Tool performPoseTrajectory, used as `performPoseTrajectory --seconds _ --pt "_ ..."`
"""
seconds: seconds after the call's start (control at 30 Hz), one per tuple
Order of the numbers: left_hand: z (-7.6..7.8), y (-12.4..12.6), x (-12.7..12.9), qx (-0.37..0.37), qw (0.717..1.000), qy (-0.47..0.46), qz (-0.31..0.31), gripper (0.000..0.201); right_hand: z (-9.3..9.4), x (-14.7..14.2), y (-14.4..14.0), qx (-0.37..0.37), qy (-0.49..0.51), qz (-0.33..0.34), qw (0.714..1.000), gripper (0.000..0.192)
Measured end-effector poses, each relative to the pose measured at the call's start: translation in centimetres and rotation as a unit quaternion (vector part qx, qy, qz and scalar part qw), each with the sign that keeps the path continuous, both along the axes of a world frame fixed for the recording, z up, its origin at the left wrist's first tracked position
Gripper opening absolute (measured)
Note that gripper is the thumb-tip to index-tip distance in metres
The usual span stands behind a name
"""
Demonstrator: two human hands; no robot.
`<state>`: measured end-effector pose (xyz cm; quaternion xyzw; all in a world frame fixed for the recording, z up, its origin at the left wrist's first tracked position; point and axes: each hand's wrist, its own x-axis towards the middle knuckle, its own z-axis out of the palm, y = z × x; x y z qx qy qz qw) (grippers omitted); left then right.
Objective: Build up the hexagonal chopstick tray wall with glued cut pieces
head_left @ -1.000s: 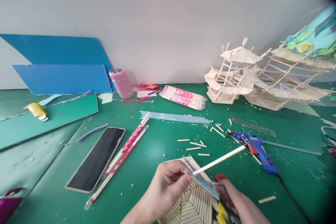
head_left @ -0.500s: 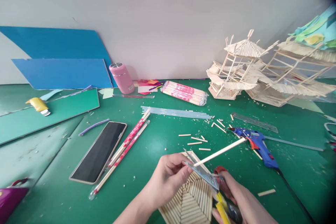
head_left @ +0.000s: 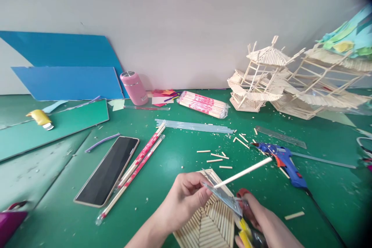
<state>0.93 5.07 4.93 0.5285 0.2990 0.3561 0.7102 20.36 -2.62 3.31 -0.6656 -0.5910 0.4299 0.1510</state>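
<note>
Wooden stick [head_left: 242, 171] runs from the left hand [head_left: 186, 199], pinching its near end with a clear ruler [head_left: 223, 197] above the panel [head_left: 209, 224], up-right toward the glue gun [head_left: 281, 159]; right hand [head_left: 261, 223] grips red-handled cutters [head_left: 247, 217] just beside.

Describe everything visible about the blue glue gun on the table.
The blue glue gun lies on its side on the green table, right of the hands. It looks plastic, with an orange trigger and a nozzle pointing left, toward scattered stick offcuts. A dark cord trails from its handle toward the lower right. No hand touches it.
</note>
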Motion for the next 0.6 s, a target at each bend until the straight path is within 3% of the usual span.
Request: performPoseTrajectory --seconds 0.1,0.23,0.33,0.47,0.6 --pt "-0.5 -0.2 0.3 -0.004 1.000 0.001 0.019 0.026 -0.5 -0.1 0.0 0.014 -0.003 -0.010 1.000 0.041" --pt "-0.9 -0.6 0.5 0.016 0.998 0.015 0.062 0.022 0.8 0.0 0.2 0.024 0.017 0.001 1.000 0.047" --pt "-0.5 -0.3 0.2 0.012 0.999 0.007 0.030 0.025 1.4 0.5 0.3 0.011 0.011 0.002 1.000 0.052" --pt "-0.2 0.1 0.0 0.004 1.000 -0.001 -0.019 0.033 0.8 1.1 0.2 0.000 0.010 -0.006 1.000 0.050" --pt "-0.6 0.0 0.5 0.052 0.998 0.032 0.021 0.028 0.2 1.0 0.3 -0.004 0.017 -0.011 1.000 0.047"
